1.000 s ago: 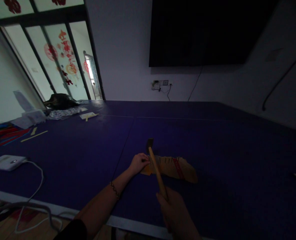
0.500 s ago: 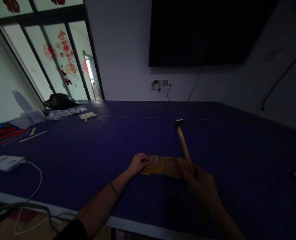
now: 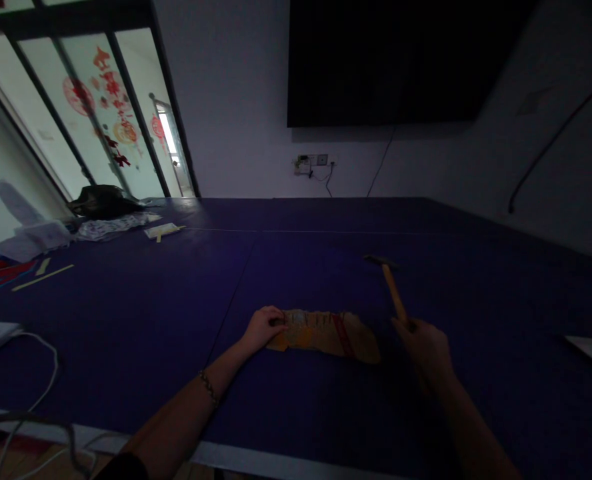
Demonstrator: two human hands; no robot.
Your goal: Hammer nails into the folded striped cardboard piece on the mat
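Right hand [image 3: 426, 347] clenched, arms [image 3: 183, 417] extended

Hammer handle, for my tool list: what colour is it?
The hammer handle is yellowish brown, best seen in the head view.

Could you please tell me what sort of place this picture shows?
Probably a room in a home, perhaps a living room: a large dark screen, likely a television, hangs on the wall, and red decorations cover parts of the framed glass panels.

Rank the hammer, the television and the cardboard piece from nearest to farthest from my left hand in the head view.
1. Cardboard piece: at the left hand.
2. Hammer: farther right, in the right hand.
3. Television: on the far wall.
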